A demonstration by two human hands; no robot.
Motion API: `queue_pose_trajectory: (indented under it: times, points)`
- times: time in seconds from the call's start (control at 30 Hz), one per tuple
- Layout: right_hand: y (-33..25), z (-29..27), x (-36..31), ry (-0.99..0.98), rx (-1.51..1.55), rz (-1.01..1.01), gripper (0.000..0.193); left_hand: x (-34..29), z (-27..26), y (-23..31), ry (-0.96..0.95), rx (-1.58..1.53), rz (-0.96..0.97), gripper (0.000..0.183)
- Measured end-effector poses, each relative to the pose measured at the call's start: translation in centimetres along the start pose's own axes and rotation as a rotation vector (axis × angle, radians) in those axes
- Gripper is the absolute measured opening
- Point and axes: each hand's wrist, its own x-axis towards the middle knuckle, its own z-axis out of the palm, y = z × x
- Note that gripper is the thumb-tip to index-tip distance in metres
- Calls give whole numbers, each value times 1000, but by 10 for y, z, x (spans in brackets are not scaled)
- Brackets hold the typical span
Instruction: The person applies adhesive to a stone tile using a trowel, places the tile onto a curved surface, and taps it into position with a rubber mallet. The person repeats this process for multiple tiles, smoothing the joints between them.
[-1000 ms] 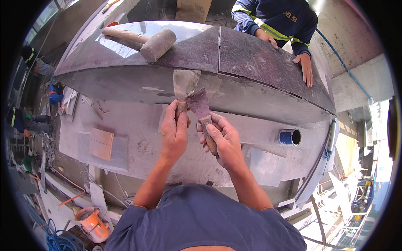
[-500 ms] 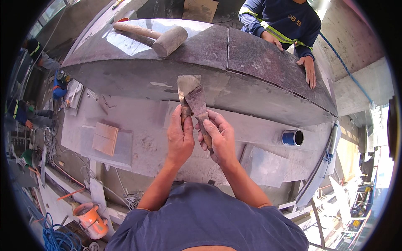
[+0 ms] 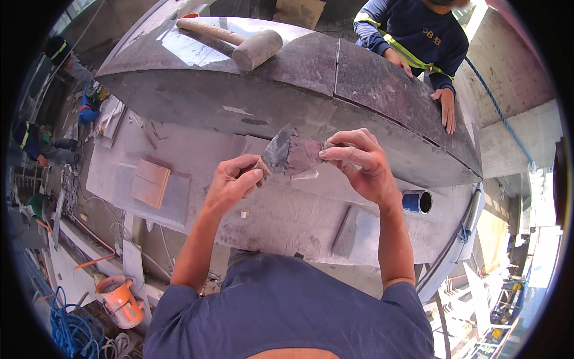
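Two putty knives meet blade to blade in front of me, over the pale ledge. My left hand (image 3: 234, 182) pinches the handle of one, whose dark grey blade (image 3: 277, 151) tilts up to the right. The other is gripped at its handle end by my right hand (image 3: 365, 164), and its dusty reddish-grey blade (image 3: 304, 156) points left, overlapping the first. Fingers hide most of both handles.
A wooden-handled mallet (image 3: 258, 50) lies on the dark stone slab (image 3: 293, 66). Across it, a co-worker's hand (image 3: 445, 109) rests on stone. A blue can (image 3: 412, 201), tile pieces (image 3: 150, 182) and a loose slab (image 3: 359, 233) sit lower; an orange bucket (image 3: 121, 302) stands lower left.
My hands have moved apart and turned. The putty knives went from pointing upward side by side to lying nearly sideways, blades crossing. The view has shifted slightly.
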Motion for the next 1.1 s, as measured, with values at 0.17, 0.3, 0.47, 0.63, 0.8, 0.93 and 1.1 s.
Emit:
queue_pose_trajectory:
  times: [0.17,0.3,0.47,0.63,0.8,0.93,1.1]
  points:
    - [2,-13,6,-33,-168,-96,39,-5,2,-10,-26,-24,75,25]
    - [3,-21,9,10,-299,-76,39,-11,5,-26,-19,-51,127,26]
    - [19,-32,3,53,-667,23,38,-12,5,-36,7,-137,219,28]
    - [-26,31,-22,463,549,568,39,11,31,-30,385,-71,275,30]
    - [-60,91,-34,392,830,794,41,20,54,-33,408,67,345,33]
    - [-46,97,-39,409,778,782,39,19,59,-35,410,191,332,35]
    - [-36,91,-42,393,740,725,39,15,55,-30,374,431,380,35]
